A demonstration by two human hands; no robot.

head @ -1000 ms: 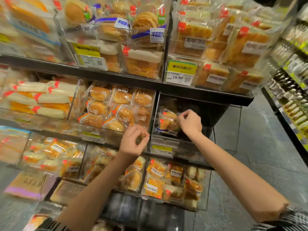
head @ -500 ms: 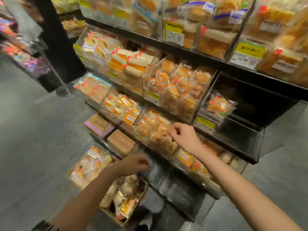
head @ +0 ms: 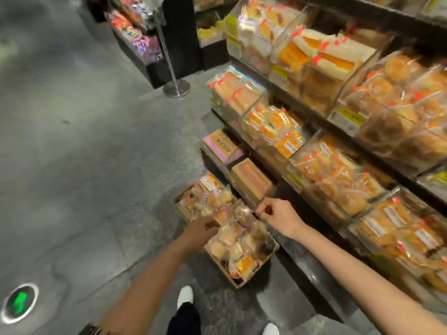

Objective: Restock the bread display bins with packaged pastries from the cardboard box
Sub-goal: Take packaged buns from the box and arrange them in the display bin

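An open cardboard box (head: 262, 264) stands on the floor at the foot of the shelves, filled with clear-wrapped pastries (head: 232, 240). My left hand (head: 202, 230) is down on the packages at the box's left side, fingers curled against a wrapped bun (head: 221, 216); blur hides whether it grips it. My right hand (head: 275, 213) hovers over the far right edge of the box, fingers curled in, with nothing visible in it. Clear display bins (head: 338, 187) full of packaged bread rise in tiers to the right.
Two closed cartons (head: 223, 147) (head: 251, 181) sit under the lowest shelf just beyond the box. A metal stanchion post (head: 175, 89) stands further back. The grey floor stretches to the left, with a green floor light (head: 20, 302). My shoes (head: 185, 294) are below the box.
The view has swung down and left from the bins to the floor box. Both hands have dropped from the shelf to the box, the left one now among the packages.
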